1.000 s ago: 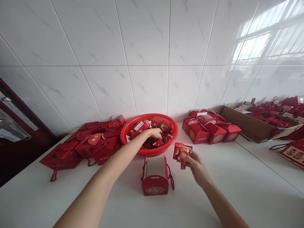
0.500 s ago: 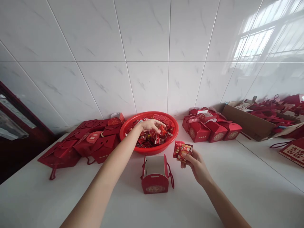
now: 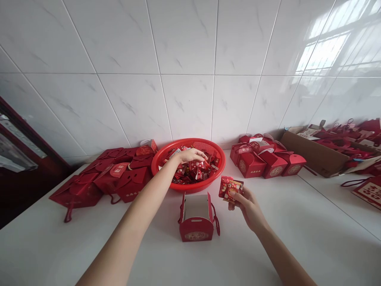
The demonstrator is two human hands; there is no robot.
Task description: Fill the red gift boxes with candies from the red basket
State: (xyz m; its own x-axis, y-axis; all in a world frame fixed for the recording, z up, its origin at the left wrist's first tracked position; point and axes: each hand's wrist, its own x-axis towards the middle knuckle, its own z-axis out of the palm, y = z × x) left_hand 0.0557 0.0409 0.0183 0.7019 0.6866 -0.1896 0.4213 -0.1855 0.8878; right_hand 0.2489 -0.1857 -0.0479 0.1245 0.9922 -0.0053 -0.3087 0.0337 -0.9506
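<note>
The open box (image 3: 196, 225) is coloured deep red, the basket (image 3: 193, 186) brighter red; packets (image 3: 228, 187) are patterned red and gold, tiles (image 3: 187, 105) streaked grey.

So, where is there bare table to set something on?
Free: between left arm, right arm and open box; outside the left arm, in front of the left boxes; outside the right arm, in front of the right boxes. Crowded: along the wall, with boxes, basket and carton.
</note>
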